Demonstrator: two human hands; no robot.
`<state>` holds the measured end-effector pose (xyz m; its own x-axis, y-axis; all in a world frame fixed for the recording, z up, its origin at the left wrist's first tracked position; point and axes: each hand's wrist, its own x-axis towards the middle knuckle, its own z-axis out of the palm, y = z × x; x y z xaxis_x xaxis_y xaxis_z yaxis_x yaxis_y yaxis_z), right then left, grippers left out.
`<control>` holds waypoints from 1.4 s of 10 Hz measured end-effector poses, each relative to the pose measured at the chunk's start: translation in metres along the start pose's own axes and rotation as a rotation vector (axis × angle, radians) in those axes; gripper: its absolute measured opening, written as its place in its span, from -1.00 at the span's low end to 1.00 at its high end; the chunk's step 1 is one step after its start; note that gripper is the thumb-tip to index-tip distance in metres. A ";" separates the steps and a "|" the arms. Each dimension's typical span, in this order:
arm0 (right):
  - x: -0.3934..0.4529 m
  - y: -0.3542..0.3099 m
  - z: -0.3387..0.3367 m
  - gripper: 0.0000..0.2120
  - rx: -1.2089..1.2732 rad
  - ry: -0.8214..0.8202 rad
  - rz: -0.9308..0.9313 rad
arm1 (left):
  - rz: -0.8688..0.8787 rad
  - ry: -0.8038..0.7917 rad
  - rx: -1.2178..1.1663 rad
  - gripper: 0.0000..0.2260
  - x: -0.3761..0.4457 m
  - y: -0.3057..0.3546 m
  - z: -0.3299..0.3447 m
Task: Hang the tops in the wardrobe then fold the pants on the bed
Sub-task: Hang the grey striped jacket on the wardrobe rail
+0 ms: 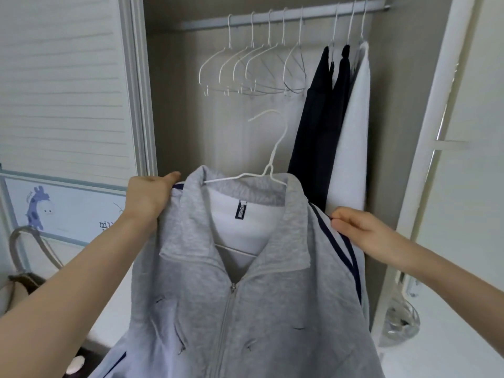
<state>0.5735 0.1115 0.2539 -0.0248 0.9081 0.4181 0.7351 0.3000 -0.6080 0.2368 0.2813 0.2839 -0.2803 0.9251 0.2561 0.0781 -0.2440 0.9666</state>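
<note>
So this is the hanging half of the job, no pants or bed anywhere in view. The grey zip jacket (245, 282) is already sitting on a white hanger (268, 162), shoulders draped over the hanger arms, and it's being held up in front of the open wardrobe (174, 91), well below the rail (286, 15). Left hand (148, 196) has its fingers curled round the left shoulder of the jacket, bunching the fabric near the collar. Right hand (360, 227) is pinching the right shoulder seam by the navy stripe, thumb and fingers closed on the cloth. Looks to me like they're squaring the shoulders on the hanger before it goes up. The hook is free and pointing up and a bit left, so my guess for the next move is lift the whole thing and catch that hook over the rail, probably in the gap between the bunch of empty hangers (245, 66) and the clothes already hung at the right: two dark tops (321, 126) and a white top (351, 137). One hand may need to shift to the hanger neck to steer it. Stuff I can't see: the jacket's bottom and sleeves run off the frame, the lower hanger bar only peeks through the neck opening, and the fingertips of the left hand are buried in fabric. There's a bag (24, 282) at lower left, cut off, and something shiny at lower right (401, 320) I can't identify.
</note>
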 end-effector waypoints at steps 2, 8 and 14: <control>0.006 -0.023 -0.005 -0.54 0.391 -0.040 0.108 | 0.075 -0.102 0.032 -0.60 0.016 0.006 0.016; 0.094 -0.147 -0.078 -0.79 0.649 0.426 0.133 | 0.176 -0.855 -0.008 -0.57 -0.011 0.084 0.110; 0.272 -0.131 -0.058 -0.76 0.539 0.874 0.027 | 0.820 -0.649 0.117 -0.08 0.024 0.080 0.170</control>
<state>0.5099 0.3025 0.4864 0.6477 0.4507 0.6143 0.3210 0.5698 -0.7565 0.3989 0.3336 0.3671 0.4641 0.4763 0.7468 0.1135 -0.8681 0.4832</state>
